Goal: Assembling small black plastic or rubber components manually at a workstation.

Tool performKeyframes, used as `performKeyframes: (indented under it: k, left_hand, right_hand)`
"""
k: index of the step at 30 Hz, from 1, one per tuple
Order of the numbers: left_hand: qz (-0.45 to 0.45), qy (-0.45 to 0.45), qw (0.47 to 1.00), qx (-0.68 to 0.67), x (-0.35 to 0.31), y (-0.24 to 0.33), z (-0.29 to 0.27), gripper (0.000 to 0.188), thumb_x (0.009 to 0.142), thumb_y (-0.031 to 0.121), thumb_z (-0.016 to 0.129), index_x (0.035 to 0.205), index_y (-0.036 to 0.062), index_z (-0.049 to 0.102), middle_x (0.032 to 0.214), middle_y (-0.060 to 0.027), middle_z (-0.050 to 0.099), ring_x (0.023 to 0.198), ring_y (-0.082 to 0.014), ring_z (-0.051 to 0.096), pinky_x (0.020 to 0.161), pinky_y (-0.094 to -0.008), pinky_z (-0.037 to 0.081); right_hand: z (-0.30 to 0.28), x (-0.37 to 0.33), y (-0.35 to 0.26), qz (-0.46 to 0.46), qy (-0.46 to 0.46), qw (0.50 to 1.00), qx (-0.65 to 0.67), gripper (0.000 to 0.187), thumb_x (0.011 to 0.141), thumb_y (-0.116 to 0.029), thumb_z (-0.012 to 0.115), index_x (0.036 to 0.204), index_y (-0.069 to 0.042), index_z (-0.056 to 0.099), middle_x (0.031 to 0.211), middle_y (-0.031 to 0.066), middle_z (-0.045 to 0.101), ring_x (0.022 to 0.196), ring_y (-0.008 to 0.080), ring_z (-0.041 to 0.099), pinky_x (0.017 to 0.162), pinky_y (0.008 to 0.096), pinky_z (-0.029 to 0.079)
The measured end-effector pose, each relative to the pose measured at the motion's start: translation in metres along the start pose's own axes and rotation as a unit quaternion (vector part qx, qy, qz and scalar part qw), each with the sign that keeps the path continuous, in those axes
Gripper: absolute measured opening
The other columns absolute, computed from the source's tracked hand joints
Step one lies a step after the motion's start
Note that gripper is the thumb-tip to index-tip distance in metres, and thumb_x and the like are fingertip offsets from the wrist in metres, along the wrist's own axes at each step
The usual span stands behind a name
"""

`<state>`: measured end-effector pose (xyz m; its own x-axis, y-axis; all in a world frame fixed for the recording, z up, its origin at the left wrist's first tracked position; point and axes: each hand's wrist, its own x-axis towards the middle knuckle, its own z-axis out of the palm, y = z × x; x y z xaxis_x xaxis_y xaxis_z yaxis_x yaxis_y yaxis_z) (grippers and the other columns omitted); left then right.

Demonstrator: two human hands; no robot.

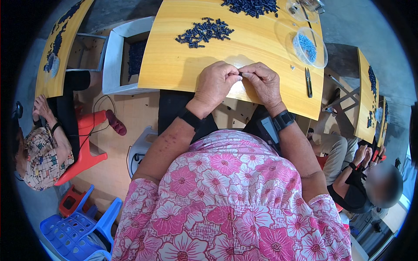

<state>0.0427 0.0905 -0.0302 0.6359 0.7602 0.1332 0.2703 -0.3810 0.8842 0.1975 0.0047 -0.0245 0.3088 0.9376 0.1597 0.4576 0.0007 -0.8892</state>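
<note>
Over the near edge of the yellow wooden table (pixel 174 65), my left hand (pixel 216 83) and my right hand (pixel 264 83) meet, thumbs and forefingers pinched together. Between the fingertips a small dark part (pixel 241 74) just shows, mostly covered; it looks like the short black tubular pieces lying in a loose pile (pixel 204 33) beyond my left hand. To the right of my right hand lie a pair of dark tweezers (pixel 308 82) and a tiny clear bit (pixel 292 67). Behind them a round clear tub (pixel 323 56) holds small light-blue pieces (pixel 307 48).
A larger heap of dark pieces (pixel 252 6) and more clear containers (pixel 300 11) sit at the far side. A white box (pixel 114 61) stands left of the table. Co-workers sit at side tables (pixel 65 32) left and right. A blue plastic chair (pixel 80 235) stands lower left.
</note>
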Motion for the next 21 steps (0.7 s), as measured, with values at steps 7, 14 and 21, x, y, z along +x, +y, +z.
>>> performKeyframes:
  k: [7,14,21]
  left_hand:
    - [0.012,-0.001,1.000,0.011,0.001,0.001,-0.002,0.012,0.076,0.011,0.075,0.082,0.0024,0.069,0.071,-0.0076,0.060,0.062,-0.0190,0.058,0.059,-0.0308,0.046]
    - [-0.042,-0.062,0.997,-0.028,0.006,0.001,-0.009,0.013,0.079,0.011,0.074,0.087,0.0006,0.071,0.073,-0.0073,0.065,0.064,-0.0124,0.058,0.062,-0.0270,0.047]
    - [-0.099,-0.075,0.986,-0.110,0.007,-0.005,-0.009,0.011,0.084,0.008,0.070,0.091,0.0000,0.072,0.079,-0.0028,0.070,0.070,-0.0061,0.059,0.065,-0.0234,0.049]
  right_hand:
    - [0.001,0.000,0.002,0.017,-0.008,0.999,-0.030,0.010,0.081,-0.004,0.067,0.091,-0.006,0.072,0.091,0.0070,0.070,0.082,0.0171,0.066,0.076,0.0273,0.052]
    - [0.000,-0.001,0.002,-0.018,-0.018,0.999,0.033,0.014,0.083,-0.004,0.066,0.095,-0.008,0.072,0.092,0.0052,0.070,0.084,0.0168,0.066,0.079,0.0268,0.052]
    - [-0.003,0.002,-0.003,0.022,-0.031,0.999,0.027,0.011,0.085,-0.006,0.065,0.094,-0.006,0.072,0.091,0.0049,0.070,0.084,0.0139,0.066,0.080,0.0257,0.052]
